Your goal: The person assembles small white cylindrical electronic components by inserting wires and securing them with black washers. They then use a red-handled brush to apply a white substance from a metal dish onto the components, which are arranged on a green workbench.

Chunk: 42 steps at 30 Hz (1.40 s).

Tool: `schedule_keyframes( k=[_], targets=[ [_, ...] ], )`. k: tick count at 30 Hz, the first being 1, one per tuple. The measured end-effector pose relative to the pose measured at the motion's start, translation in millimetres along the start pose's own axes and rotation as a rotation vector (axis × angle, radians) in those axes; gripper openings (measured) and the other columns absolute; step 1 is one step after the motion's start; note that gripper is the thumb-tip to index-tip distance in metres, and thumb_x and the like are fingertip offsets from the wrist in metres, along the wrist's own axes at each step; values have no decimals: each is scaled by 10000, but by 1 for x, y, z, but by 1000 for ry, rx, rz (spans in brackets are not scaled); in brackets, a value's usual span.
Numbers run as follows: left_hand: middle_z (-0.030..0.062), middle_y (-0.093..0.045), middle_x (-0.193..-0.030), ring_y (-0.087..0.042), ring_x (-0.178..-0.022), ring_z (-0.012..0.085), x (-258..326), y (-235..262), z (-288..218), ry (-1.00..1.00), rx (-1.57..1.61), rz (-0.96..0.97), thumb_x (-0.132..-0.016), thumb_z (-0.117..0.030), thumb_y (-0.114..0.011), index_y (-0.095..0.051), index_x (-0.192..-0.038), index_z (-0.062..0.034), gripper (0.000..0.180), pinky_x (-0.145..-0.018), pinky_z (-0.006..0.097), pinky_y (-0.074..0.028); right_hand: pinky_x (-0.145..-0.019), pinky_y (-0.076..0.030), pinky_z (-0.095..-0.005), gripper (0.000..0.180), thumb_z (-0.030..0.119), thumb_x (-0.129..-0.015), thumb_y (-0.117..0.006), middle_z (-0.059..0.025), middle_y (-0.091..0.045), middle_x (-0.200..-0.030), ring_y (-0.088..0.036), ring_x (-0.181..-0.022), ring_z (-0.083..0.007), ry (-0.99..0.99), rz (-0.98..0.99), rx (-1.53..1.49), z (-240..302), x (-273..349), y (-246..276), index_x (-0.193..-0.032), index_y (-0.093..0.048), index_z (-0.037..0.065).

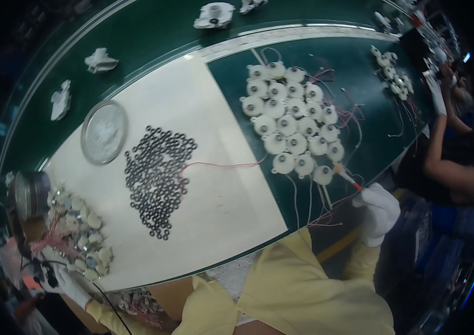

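My right hand (379, 213), in a white glove, is closed round a small brush (349, 177) with a red and white handle and a yellowish tip. The tip points at the nearest of several round white motors (296, 124), laid out in a block with a dark ring in the middle of each; I cannot tell whether it touches. At the lower left my gloved left hand (70, 283) is beside a heap of white motors with pink wires (83, 237). Its fingers are dim and partly hidden among dark cables, so their grip does not show.
A pile of small black rings (158, 181) lies on the white board (231, 192), near a round clear dish (104, 133). White moulded parts (214, 15) sit on the green belt beyond. More motors (391, 72) and a co-worker's arm (443, 134) are at the right.
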<state>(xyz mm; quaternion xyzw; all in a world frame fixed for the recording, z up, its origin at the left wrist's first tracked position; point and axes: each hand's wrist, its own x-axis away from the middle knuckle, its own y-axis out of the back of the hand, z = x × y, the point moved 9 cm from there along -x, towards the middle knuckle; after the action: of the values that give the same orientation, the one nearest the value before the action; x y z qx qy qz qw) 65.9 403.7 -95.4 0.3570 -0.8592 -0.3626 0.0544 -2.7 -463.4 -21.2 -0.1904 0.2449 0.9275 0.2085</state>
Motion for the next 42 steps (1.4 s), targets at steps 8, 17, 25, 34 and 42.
schedule_keyframes(
  k=[8,17,25,34,42],
  targets=[
    [164,-578,-1334,-558,-1201,263,52,-13,-45,-114,-137,-103,-1042,-267,-469,-504,-1389,32,459,-1032,331,-425,-620,-464,-306,283,-5,-670,-576,-118,-704,-681,-632,-590,-216,-47,44,56,-6,3,-14,-897,-743,-16],
    [186,-563,-1352,-562,-1216,279,96,-14,-45,-108,122,-95,-1063,-206,-409,-476,-1405,42,428,-1063,382,-430,-573,-520,-269,326,-48,-681,-525,-159,-693,-685,-646,-594,-204,-246,-12,-118,-27,14,-11,-929,-735,-67],
    [173,-600,-1264,-593,-1099,245,117,-1,-12,26,301,-128,-1055,-214,-415,-511,-1383,29,419,-982,353,-454,-582,-502,-278,328,-29,-663,-532,-146,-698,-685,-635,-589,-203,-195,21,-31,-23,12,-2,-916,-739,-51],
    [146,-672,-1038,-635,-860,183,147,27,35,181,341,-81,-976,-235,-552,-606,-1255,20,383,-700,291,-492,-583,-448,-287,329,-22,-654,-543,-108,-702,-671,-620,-567,-192,25,64,79,4,-4,-10,-913,-744,-19],
    [129,-693,-920,-643,-752,184,247,-62,-33,584,-113,1302,-930,-215,-607,-644,-1191,16,350,-611,297,-477,-578,-494,-288,277,-37,-724,-534,-152,-691,-687,-634,-598,-197,-235,-21,-56,-18,17,-3,-915,-734,-50]
  ],
)
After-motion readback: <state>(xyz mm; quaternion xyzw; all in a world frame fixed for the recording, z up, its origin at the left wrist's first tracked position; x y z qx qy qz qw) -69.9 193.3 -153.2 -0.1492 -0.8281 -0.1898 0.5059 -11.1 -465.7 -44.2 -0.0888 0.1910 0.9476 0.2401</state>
